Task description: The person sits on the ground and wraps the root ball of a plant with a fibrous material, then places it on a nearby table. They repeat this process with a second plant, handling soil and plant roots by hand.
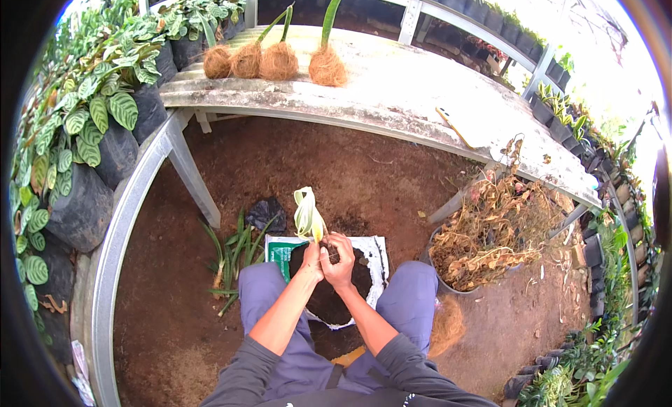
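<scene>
A pale yellow-green plant with drooping, curled leaves (308,218) stands upright between my two hands. My left hand (312,261) pinches its base. My right hand (338,256) is curled beside it, touching the base and thin roots; its fingertips are partly hidden. Below both hands, between my knees, lies an opened white and green plastic bag (379,273) with dark soil (331,302) in it. Several long-leaved green plants (231,252) lie on the ground left of the bag, near a crumpled black plastic bag (266,215).
Several fibre-wrapped root balls (279,61) with green leaves stand on the weathered bench (388,113), with a phone-like flat object (455,126) farther right. A tub of dry plants (485,239) and a clump of brown fibre (446,325) are at right. Potted leafy plants (118,150) line the left.
</scene>
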The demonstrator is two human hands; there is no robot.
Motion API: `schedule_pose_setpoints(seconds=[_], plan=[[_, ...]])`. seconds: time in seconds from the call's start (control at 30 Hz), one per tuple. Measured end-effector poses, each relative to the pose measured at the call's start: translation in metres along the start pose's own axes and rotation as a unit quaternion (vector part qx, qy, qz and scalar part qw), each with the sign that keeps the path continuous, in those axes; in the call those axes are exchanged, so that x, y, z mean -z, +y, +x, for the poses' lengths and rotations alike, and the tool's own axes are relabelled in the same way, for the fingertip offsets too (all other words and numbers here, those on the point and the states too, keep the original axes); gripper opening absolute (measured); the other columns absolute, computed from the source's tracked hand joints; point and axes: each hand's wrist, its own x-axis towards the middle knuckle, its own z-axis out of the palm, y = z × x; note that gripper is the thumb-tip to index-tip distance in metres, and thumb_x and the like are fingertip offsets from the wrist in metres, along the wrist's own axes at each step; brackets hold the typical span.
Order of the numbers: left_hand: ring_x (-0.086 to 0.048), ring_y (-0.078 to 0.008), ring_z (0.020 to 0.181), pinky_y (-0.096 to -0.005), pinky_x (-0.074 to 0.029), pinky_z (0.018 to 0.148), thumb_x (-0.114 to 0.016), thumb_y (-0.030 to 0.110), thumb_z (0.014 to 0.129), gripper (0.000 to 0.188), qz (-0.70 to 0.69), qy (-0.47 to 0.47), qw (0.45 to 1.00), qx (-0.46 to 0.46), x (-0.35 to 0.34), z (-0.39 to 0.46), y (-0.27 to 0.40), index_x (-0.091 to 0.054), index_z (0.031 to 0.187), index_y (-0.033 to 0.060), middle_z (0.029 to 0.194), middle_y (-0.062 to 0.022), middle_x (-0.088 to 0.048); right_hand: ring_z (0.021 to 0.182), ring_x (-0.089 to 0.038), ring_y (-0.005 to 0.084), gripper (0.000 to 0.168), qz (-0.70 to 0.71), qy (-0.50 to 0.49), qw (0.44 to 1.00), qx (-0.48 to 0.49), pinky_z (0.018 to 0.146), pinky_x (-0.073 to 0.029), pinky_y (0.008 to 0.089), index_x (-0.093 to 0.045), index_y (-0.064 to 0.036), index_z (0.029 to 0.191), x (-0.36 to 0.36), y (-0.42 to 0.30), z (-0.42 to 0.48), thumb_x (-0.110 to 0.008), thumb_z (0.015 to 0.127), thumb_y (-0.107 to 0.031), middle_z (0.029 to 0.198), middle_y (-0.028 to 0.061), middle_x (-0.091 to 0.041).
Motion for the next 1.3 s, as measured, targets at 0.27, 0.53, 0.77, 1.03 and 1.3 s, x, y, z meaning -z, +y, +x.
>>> schedule_pose_setpoints(seconds=[0.27, 0.53, 0.77, 1.03, 1.3], plan=[[-0.065, -0.0186, 0.083, -0.0343, -0.055, 0.074, -0.049, 0.04, 0.099, 0.035, 0.032, -0.001, 0.999, -0.043, 0.003, 0.002, 0.015, -0.061, 0.104, 0.0074, 0.09, -0.0055, -0.063, 0.115, -0.056, 0.0379, 0.045, -0.056, 0.011, 0.998, -0.031, 0.1, -0.043, 0.0458, -0.059, 0.003, 0.119, -0.007, -0.033, 0.003, -0.07, 0.08, -0.015, 0.117, 0.0194, -0.062], [-0.062, -0.0164, 0.075, -0.033, -0.055, 0.068, -0.045, 0.037, 0.1, 0.029, 0.072, 0.008, 0.997, 0.009, 0.014, 0.007, -0.012, -0.06, 0.093, 0.0127, 0.084, -0.0025, -0.062, 0.094, -0.063, 0.0356, 0.019, -0.103, 0.072, 0.992, 0.022, 0.086, -0.05, 0.0436, -0.067, 0.002, 0.096, -0.003, -0.014, -0.009, -0.068, 0.078, -0.007, 0.1, 0.017, -0.067], [-0.063, -0.0163, 0.086, -0.0335, -0.051, 0.08, -0.05, 0.047, 0.098, 0.043, 0.103, 0.044, 0.994, 0.001, -0.011, -0.011, -0.005, -0.064, 0.11, 0.0079, 0.101, -0.0044, -0.066, 0.091, -0.066, 0.0307, 0.016, 0.013, 0.083, 0.993, -0.082, 0.084, -0.051, 0.0383, -0.066, 0.006, 0.094, 0.001, 0.0, -0.002, -0.066, 0.082, -0.006, 0.095, 0.017, -0.068], [-0.064, -0.0157, 0.089, -0.0333, -0.05, 0.08, -0.051, 0.048, 0.096, 0.038, 0.005, 0.009, 0.999, 0.046, -0.044, -0.033, 0.026, -0.065, 0.109, 0.0145, 0.096, -0.0012, -0.068, 0.092, -0.061, 0.0155, 0.019, 0.122, 0.056, 0.971, -0.197, 0.084, -0.046, 0.0292, -0.069, 0.004, 0.101, 0.006, 0.009, 0.011, -0.064, 0.09, -0.011, 0.096, 0.0082, -0.068], [-0.063, -0.0149, 0.087, -0.0326, -0.051, 0.076, -0.05, 0.037, 0.098, 0.032, 0.01, 0.013, 1.0, -0.009, -0.017, -0.015, 0.007, -0.064, 0.102, 0.0089, 0.095, -0.004, -0.066, 0.094, -0.066, 0.0313, 0.019, 0.049, 0.029, 0.993, -0.101, 0.085, -0.05, 0.0367, -0.064, 0.007, 0.098, -0.002, -0.008, 0.006, -0.062, 0.084, -0.005, 0.099, 0.0199, -0.067]])
